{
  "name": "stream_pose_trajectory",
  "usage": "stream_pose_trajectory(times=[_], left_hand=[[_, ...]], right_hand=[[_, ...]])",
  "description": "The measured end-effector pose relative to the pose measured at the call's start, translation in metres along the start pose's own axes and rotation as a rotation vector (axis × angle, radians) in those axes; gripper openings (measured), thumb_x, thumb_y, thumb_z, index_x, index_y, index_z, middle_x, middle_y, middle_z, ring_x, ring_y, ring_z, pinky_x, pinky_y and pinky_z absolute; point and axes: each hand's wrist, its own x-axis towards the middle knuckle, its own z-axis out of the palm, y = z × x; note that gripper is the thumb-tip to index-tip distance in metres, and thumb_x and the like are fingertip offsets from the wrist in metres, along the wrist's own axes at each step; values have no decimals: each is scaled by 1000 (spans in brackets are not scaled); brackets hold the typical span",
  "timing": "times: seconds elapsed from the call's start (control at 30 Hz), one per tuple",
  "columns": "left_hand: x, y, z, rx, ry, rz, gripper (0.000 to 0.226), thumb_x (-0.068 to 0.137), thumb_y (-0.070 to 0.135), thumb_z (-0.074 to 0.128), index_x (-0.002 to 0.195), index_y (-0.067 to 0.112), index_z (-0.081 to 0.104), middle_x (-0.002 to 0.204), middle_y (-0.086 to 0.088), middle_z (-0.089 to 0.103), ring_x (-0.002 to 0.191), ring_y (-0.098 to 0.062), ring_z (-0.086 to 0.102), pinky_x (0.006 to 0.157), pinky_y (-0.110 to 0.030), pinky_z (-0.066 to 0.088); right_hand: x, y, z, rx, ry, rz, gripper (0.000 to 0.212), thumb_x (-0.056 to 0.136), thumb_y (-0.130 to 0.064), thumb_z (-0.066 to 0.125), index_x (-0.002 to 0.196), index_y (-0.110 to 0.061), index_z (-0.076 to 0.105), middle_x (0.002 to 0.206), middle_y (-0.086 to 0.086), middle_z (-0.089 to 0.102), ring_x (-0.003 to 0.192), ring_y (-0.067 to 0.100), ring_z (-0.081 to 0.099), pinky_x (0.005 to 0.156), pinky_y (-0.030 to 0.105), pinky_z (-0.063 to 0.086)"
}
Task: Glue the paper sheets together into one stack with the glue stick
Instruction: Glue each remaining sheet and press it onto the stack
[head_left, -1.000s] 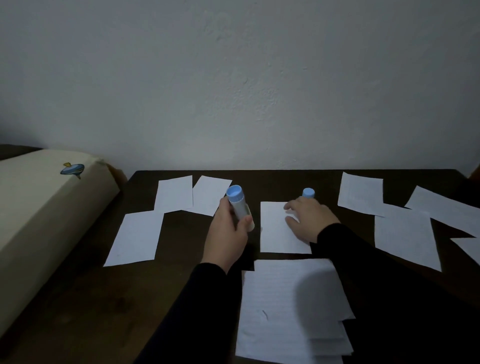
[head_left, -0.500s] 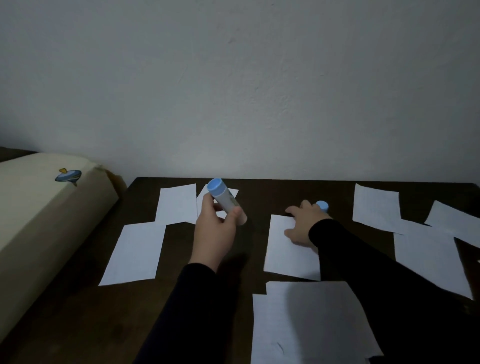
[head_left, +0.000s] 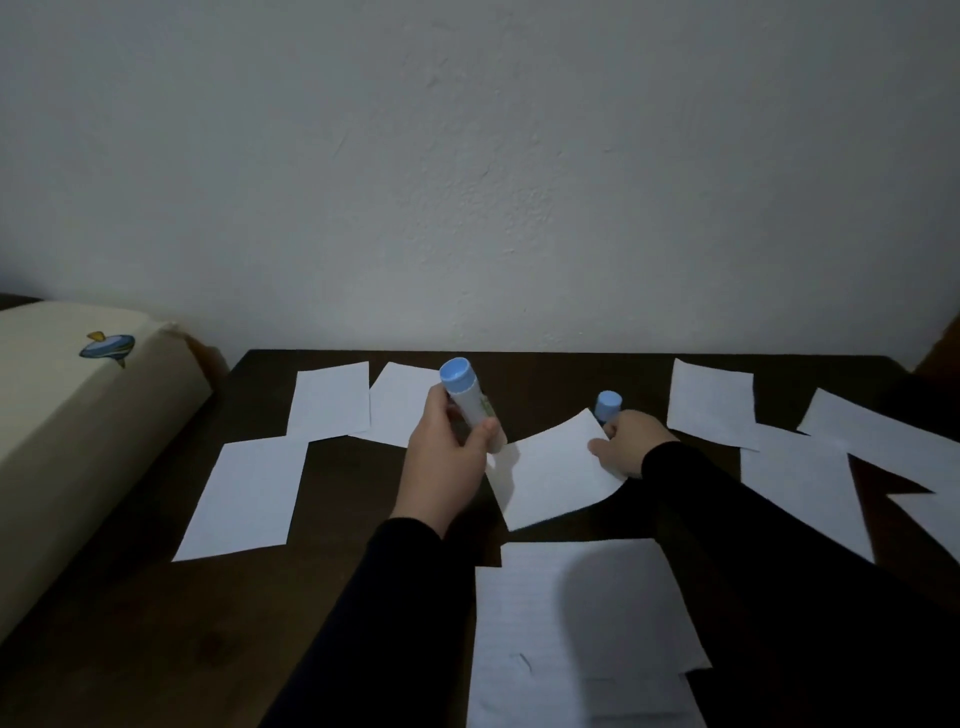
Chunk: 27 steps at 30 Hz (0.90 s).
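My left hand grips a white glue stick with a blue end, tilted up and to the left above the dark table. My right hand pinches the right edge of a small white sheet and lifts it, so that the sheet curls off the table. A blue cap stands just behind that hand. A stack of lined sheets lies near me. Several loose sheets lie on the left and on the right.
A cream box with a blue spinning-top sticker stands off the table's left edge. A white wall rises right behind the table. Two sheets lie at the back left, another sheet at the back right.
My right hand has taken hold of the middle sheet's edge and raised it, turning it slightly. My left hand with the glue stick has shifted a little toward that sheet.
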Motion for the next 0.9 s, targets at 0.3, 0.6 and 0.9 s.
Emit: stream_pose_trajectory(times=[0.3,0.6,0.9], left_hand=[[-26,-1,51,-4,-155,23,37,91,26,62,121,36,43,113,17,52,102,-3,53,69,-13,44],[-42,0,86,133,-171,98,38,91,32,62,121,40,40,104,21,51,86,-2,57,63,-11,45],[-53,2,100,193,-279,136,35,92,23,61,111,45,41,89,24,55,79,10,54,63,-4,41]], right_hand=[[-46,56,12,251,26,-51,22,98,-37,49,110,-19,54,92,-1,58,84,12,55,82,26,47],[-60,89,16,-92,54,-435,51,97,-40,46,146,-33,33,150,-13,29,138,8,23,114,35,21],[-60,87,20,-134,82,-474,53,95,-35,48,146,-28,34,153,-11,28,141,11,19,113,41,19]])
